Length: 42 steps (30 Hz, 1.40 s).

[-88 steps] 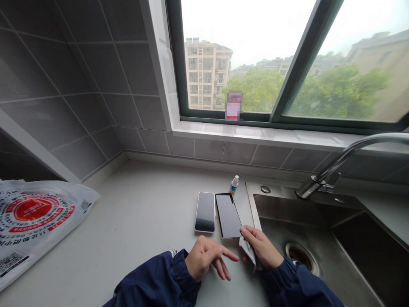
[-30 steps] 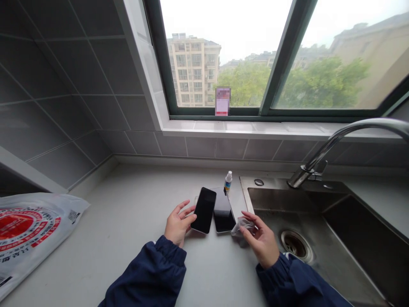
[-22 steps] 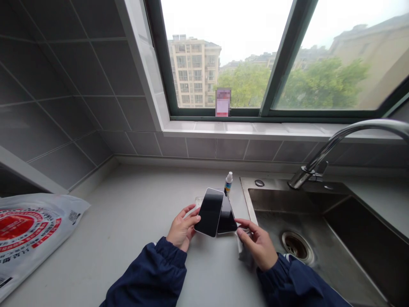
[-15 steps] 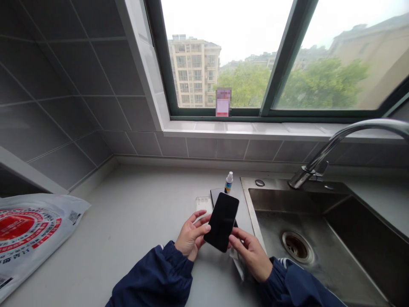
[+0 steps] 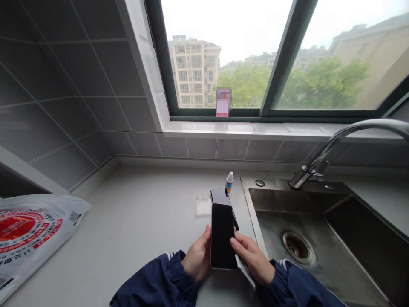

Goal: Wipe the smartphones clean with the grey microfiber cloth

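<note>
A smartphone (image 5: 223, 236) with a dark screen is held above the counter, its screen facing me. Along its left edge, my left hand (image 5: 198, 255) grips it with the thumb pointing up the side. My right hand (image 5: 254, 258) is closed at the phone's right edge, thumb on the rim. A white cloth or tissue (image 5: 245, 272) hangs from under the right hand. Behind the phone, a flat dark tablet-like device (image 5: 219, 196) lies partly covered. Left of that device lies a clear phone case (image 5: 203, 206). A small white-capped bottle (image 5: 229, 182) stands at the device's far end.
A steel sink (image 5: 306, 213) with a curved tap (image 5: 332, 140) fills the right side. On the left, a white plastic bag (image 5: 35, 230) with red print rests on the counter (image 5: 137, 213). Tiled wall and a window sill (image 5: 243, 132) run along the back.
The phone has turned from a tilt to nearly upright and come slightly lower. My left hand has moved down and right, its spread fingers now closed along the phone's side.
</note>
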### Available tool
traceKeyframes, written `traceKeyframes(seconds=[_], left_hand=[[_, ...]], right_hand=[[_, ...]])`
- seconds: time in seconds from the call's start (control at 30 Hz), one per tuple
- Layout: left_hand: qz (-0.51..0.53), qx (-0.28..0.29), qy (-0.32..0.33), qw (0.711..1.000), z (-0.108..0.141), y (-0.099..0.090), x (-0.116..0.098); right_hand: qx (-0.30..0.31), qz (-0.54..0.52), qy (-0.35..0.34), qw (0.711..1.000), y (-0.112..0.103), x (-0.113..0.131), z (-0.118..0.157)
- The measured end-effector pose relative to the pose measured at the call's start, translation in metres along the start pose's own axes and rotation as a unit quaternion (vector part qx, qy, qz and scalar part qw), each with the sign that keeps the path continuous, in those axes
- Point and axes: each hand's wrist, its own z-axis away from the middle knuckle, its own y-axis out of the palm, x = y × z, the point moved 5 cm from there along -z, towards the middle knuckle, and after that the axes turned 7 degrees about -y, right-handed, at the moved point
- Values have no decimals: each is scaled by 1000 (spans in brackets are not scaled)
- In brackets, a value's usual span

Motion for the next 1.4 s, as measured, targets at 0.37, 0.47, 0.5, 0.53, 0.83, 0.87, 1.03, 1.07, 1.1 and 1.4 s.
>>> traceKeyframes(seconds=[0.37,0.47,0.5,0.53,0.83,0.87,1.03,1.07,1.1,1.4], left_hand=[[97,-2,-43,994,-1,-1,-1],[110,-10,-45,993,0,0,-3],[114,-14,-44,992,0,0,-4],[118,-20,-39,992,0,0,-6],[137,-70,14,988,1,-4,-18],[133,-79,14,988,1,-5,-18],[90,-88,1,992,1,-8,-17],[82,-89,-8,993,0,-8,-16],[75,-91,-17,993,0,-9,-15],[47,-87,-22,995,-2,-6,-11]], right_hand=[[38,-14,41,998,5,-9,-2],[30,4,31,999,2,-9,-2],[27,11,27,999,1,-8,-2],[26,16,24,999,-1,-7,-2],[-14,15,46,999,-22,-1,-1],[-26,15,46,999,-25,-1,0],[-92,32,8,995,-40,2,1],[-102,38,-1,994,-43,4,1],[-110,43,-9,993,-45,5,1],[-212,111,-66,969,-59,22,3]])
